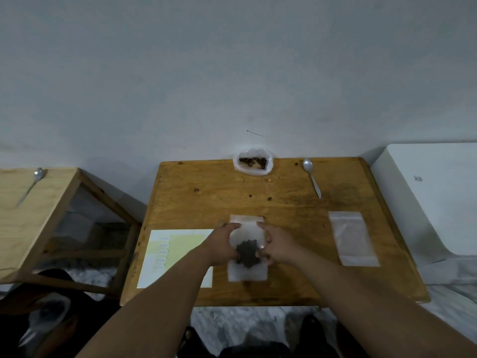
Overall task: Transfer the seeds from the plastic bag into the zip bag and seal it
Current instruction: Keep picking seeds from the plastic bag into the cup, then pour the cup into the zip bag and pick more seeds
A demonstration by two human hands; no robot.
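Observation:
A clear zip bag (248,232) with a clump of dark seeds (247,255) in its lower part is held just above the wooden table (206,202). My left hand (224,245) grips its left edge and my right hand (276,244) grips its right edge. Under it lies another flat white bag (246,275). At the table's far edge stands an open white plastic bag (253,165) holding brown seeds.
A metal spoon (312,179) lies at the far right of the table. An empty zip bag (353,239) lies flat on the right. A white and yellow label sheet (167,254) lies on the left. A second wooden table (33,205) with a spoon (32,183) stands at left.

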